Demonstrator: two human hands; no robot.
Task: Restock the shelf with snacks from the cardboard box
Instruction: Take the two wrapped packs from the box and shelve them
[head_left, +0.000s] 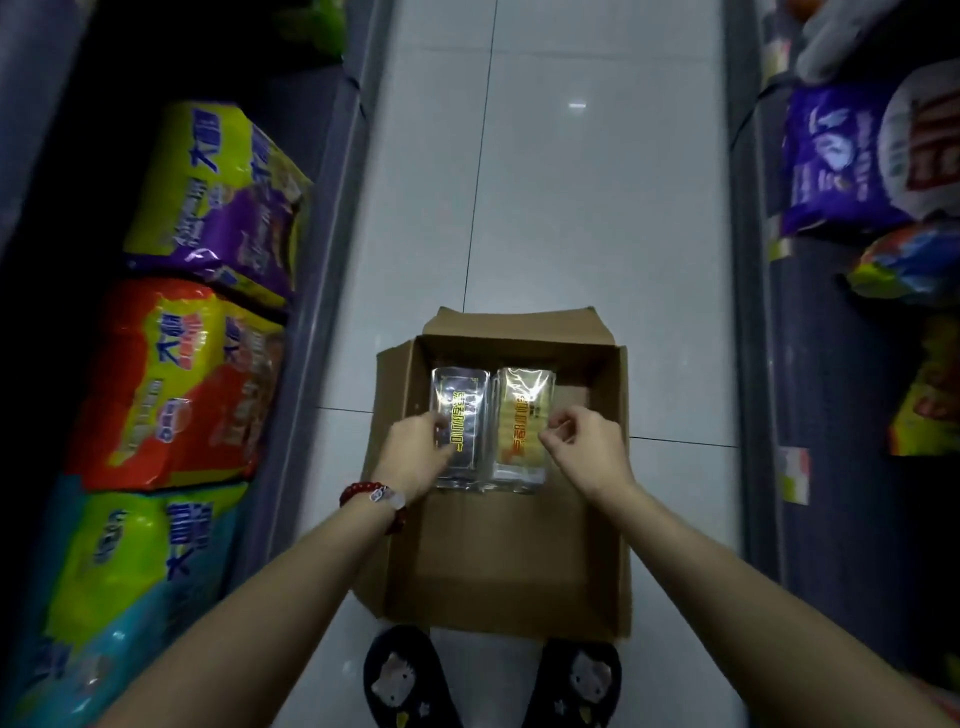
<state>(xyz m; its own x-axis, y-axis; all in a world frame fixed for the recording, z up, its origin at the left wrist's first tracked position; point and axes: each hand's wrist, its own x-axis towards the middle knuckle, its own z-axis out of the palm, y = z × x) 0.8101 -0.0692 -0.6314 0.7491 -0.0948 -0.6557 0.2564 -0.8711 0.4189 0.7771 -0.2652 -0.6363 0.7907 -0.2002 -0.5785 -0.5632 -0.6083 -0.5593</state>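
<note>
picking up is in hand: inside the cardboard box (511, 545), the left hand (413, 449) curls onto the dark snack pack (462, 410), the right hand (582, 447) pinches the yellow snack pack (524, 410) beside it. next, lift both toward a shelf. pack labels are blurred; whether more packs lie beneath is hidden.
</note>
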